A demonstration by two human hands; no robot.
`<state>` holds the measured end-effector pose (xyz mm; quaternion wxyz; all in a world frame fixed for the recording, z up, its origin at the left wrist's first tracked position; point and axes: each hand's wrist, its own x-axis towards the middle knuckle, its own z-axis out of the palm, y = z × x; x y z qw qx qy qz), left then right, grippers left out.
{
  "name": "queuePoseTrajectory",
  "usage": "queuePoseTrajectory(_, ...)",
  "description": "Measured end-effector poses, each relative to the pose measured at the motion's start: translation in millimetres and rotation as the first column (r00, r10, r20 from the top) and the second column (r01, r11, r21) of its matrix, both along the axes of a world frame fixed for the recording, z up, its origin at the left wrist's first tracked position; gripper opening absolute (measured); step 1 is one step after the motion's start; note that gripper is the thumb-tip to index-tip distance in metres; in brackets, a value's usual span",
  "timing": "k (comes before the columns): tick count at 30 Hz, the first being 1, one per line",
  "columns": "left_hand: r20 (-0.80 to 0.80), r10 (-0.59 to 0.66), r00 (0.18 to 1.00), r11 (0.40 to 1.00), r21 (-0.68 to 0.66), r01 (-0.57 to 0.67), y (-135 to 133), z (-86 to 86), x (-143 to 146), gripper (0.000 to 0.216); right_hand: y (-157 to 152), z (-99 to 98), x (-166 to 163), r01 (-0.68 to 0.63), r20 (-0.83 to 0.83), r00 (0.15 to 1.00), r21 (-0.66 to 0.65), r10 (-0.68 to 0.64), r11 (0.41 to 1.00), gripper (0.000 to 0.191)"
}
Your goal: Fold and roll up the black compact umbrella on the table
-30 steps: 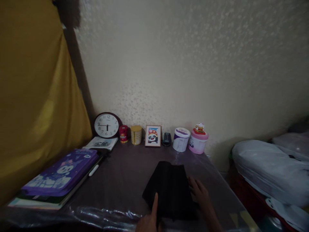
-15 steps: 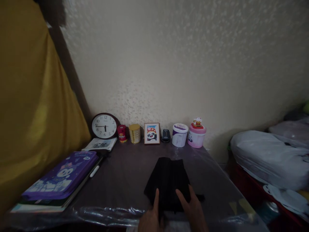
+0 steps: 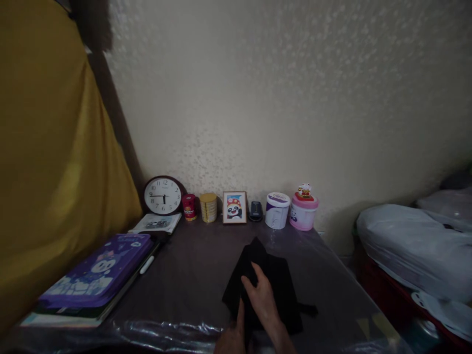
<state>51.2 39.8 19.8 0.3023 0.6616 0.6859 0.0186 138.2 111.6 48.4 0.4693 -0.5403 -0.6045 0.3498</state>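
A folded black cloth (image 3: 275,290) lies on the dark table (image 3: 184,275) in front of me. My right hand (image 3: 261,300) reaches over it, fingers curled round a fold of the cloth, whose far corner is raised. My left hand (image 3: 234,337) shows only at the bottom edge, its index finger stretched out and pressing on the cloth's near left part. The rest of that hand is out of view.
Along the wall stand a clock (image 3: 162,195), a red tin (image 3: 189,207), a gold tin (image 3: 208,207), a framed panda picture (image 3: 234,207), a white tub (image 3: 277,210) and a pink tub (image 3: 303,212). A purple case (image 3: 98,270) lies on books at left. Plastic-wrapped bundles (image 3: 413,250) are at right.
My right hand has moved from the cloth's right edge to its middle and closed on a fold, lifting the far corner. My left index finger stays pressed on the cloth.
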Motion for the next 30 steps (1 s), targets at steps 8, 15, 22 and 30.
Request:
queuePoseTrajectory(8, 0.004, 0.031, 1.000, 0.995, -0.094, -0.030, 4, -0.9, -1, 0.072, 5, -16.5, -21, -0.083, 0.216, 0.971, -0.114, 0.106, 0.990, 0.052)
queuePoseTrajectory(15, 0.019, 0.037, 0.999, 0.998, -0.054, -0.036, 0, -10.8, -3, 0.072, 5, -8.3, -21, -0.131, 0.318, 0.933, -0.128, 0.166, 0.983, 0.049)
queuePoseTrajectory(22, 0.058, 0.086, 0.995, 0.996, -0.006, -0.086, -7, -9.6, -2, 0.069, 5, -10.8, -23, -0.171, 0.407, 0.889, -0.126, 0.208, 0.977, 0.046)
queuePoseTrajectory(30, 0.030, -0.036, 0.999, 0.998, 0.054, 0.035, -6, -2.0, -6, 0.069, 3, -3.2, -19, -0.265, 0.440, 0.851, -0.115, 0.288, 0.958, 0.033)
